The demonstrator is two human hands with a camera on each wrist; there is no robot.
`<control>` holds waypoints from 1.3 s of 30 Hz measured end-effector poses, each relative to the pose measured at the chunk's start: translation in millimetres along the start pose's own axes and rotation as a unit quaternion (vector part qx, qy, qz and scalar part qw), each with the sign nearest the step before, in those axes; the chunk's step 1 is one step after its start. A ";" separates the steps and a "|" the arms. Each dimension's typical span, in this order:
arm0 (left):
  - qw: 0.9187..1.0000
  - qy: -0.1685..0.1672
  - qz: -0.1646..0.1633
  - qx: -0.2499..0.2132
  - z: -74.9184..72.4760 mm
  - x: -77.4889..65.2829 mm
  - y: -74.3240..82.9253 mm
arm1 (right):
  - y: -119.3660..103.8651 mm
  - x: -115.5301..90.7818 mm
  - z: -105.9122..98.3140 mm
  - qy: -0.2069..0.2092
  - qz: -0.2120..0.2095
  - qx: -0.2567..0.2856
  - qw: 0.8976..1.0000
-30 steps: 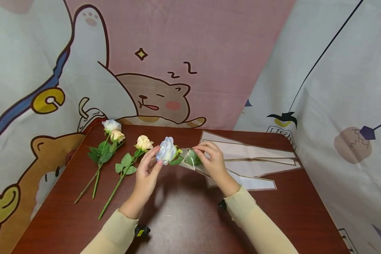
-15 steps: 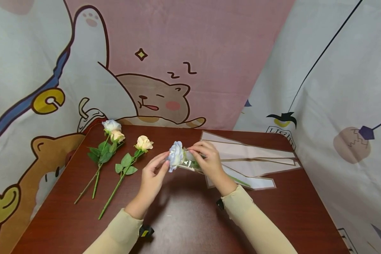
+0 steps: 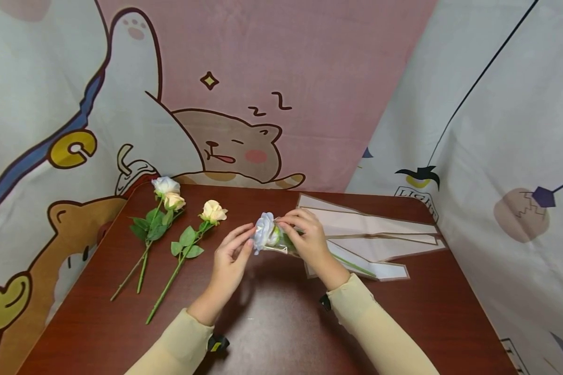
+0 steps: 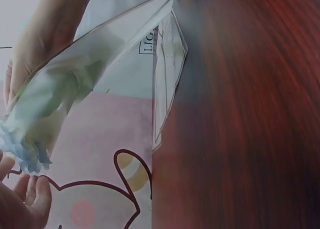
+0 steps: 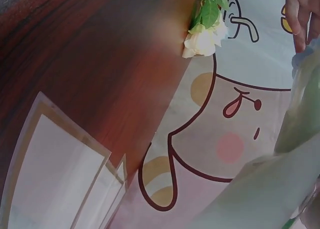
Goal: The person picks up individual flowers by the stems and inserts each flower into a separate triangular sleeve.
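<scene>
A pale blue artificial rose (image 3: 264, 233) lies sideways at the middle of the table, its head at the mouth of a clear plastic flower sleeve (image 4: 120, 31). Its green stem shows to the right, past the right wrist. My left hand (image 3: 230, 262) touches the face of the petals with its fingertips and thumb, from the left. With thumb and fingers, my right hand (image 3: 309, 237) pinches the sleeve near its mouth, just right of the rose head. The leaves are blurred through the plastic in the left wrist view.
A cream rose (image 3: 213, 211) lies left of my left hand. Farther left, a pale blue rose (image 3: 166, 186) and another cream rose (image 3: 173, 201) lie together. Flat white sleeves with brown borders (image 3: 370, 224) are spread on the table's right side. A printed cloth (image 3: 309, 104) hangs behind.
The blue rose has moved right, its head now at the sleeve's mouth, and its stem has come into view at right. My left hand followed it right; my right hand shifted slightly left.
</scene>
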State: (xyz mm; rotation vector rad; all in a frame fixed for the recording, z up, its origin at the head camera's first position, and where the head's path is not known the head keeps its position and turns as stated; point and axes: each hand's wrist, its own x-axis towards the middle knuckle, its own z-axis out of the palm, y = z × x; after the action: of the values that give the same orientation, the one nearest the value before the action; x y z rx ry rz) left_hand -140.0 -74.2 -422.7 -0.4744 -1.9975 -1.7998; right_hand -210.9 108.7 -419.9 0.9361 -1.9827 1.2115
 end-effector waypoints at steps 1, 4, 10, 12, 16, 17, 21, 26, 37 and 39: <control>1.000 0.005 0.007 0.006 -0.1 0.4 0.1 | 0.0 -0.3 -0.4 0.000 0.000 0.000 1.000; 0.999 0.022 0.022 0.010 -0.2 0.7 -0.9 | 0.1 -1.4 -0.9 0.000 0.002 -0.002 1.000; 0.999 0.032 0.018 0.011 -0.8 0.9 -16.3 | 0.5 -4.0 0.2 -0.005 0.007 -0.020 1.000; 0.999 0.033 0.009 0.019 -1.5 1.1 -23.3 | 0.6 -4.5 0.6 -0.005 0.008 -0.026 1.000; 1.000 0.026 -0.007 0.001 -2.1 0.7 -30.5 | 0.6 -4.7 1.5 0.001 0.003 -0.041 0.999; 1.000 0.023 -0.010 -0.004 -2.2 0.7 -30.4 | 0.5 -4.6 1.7 0.003 0.001 -0.045 0.999; 1.000 0.010 -0.013 -0.015 -1.4 1.9 -19.4 | -0.8 -4.1 2.4 0.008 0.000 -0.052 0.999; 1.000 0.000 -0.001 -0.005 3.1 3.2 -4.2 | -5.3 -2.7 4.1 0.003 -0.006 -0.055 0.998; 0.998 -0.007 0.033 0.057 9.3 1.1 -8.3 | -9.0 -0.1 4.5 -0.008 -0.020 -0.046 0.999; 0.999 -0.012 0.024 0.046 8.3 -0.1 -15.4 | -8.9 -1.0 3.5 -0.008 -0.018 -0.046 0.999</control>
State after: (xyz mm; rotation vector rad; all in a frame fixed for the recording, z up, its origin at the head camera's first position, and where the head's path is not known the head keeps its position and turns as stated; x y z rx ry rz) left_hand -148.4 -67.6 -436.6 -0.5141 -2.0578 -1.6729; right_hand -203.6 102.9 -417.9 0.9343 -2.0080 1.0863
